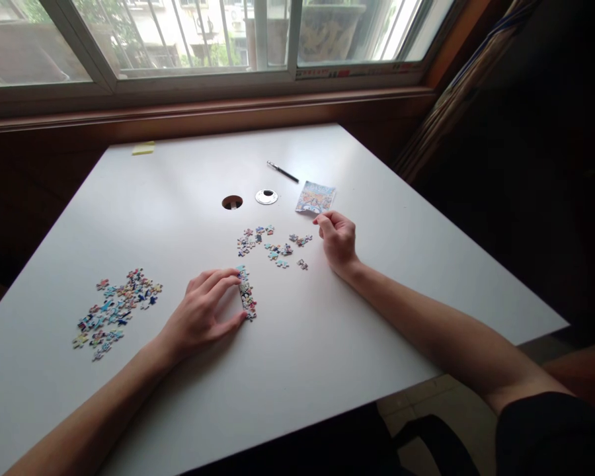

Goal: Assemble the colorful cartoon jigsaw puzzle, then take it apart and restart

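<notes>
My left hand (pixel 211 301) rests on the table, thumb and fingers curved apart. Its fingertips touch the upper part and the thumb the lower end of a narrow strip of joined jigsaw pieces (pixel 246 294). My right hand (pixel 338 241) is closed in a pinch just below a small printed picture sheet (pixel 316 198). A reddish spot shows at its fingertips; whether that is a piece cannot be made out. Between the hands and farther back lie loose jigsaw pieces (pixel 279 251). A larger heap of pieces (pixel 116 307) spreads to the left of my left hand.
The white table (pixel 377 317) has a round cable hole (pixel 232 202) with its metal cover (pixel 266 196) beside it. A black pen (pixel 282 172) lies behind the sheet. Yellow sticky notes (pixel 143 148) sit at the far left edge, below a window (pixel 193 39).
</notes>
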A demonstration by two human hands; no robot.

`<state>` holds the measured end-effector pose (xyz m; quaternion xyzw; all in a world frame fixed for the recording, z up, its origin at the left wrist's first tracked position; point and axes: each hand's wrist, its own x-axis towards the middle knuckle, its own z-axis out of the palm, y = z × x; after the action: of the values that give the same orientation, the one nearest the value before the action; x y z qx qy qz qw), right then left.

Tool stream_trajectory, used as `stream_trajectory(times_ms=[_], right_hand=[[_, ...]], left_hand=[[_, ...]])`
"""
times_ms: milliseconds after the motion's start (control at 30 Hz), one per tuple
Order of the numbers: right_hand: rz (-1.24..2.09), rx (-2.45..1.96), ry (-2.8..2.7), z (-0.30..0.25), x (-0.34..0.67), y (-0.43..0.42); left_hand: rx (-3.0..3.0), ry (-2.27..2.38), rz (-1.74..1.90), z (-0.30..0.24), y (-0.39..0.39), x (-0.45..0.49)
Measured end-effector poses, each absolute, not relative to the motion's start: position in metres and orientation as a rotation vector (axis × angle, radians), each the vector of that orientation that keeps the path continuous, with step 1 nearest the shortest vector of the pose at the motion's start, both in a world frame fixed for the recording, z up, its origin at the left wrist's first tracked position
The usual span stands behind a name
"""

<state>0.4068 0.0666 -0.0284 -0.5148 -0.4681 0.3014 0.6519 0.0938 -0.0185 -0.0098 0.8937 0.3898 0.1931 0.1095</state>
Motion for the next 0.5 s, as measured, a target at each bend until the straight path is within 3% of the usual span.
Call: stream_trajectory(times_ms=[167, 367, 500], right_hand=[[0.686, -1.229, -1.204, -0.021, 0.409, 0.064], [0.546, -1.332, -2.207, 0.006, 0.426, 0.054], [0.592, -1.275, -2.476, 0.01, 0.436, 0.054]], left_hand=[[2.604, 1.16, 0.554, -0.007, -0.02, 0.094], [2.566, 1.182, 0.572, -0.006, -0.02, 0.095], [2.549, 1.192, 0.569, -0.009, -0.019, 0.093]])
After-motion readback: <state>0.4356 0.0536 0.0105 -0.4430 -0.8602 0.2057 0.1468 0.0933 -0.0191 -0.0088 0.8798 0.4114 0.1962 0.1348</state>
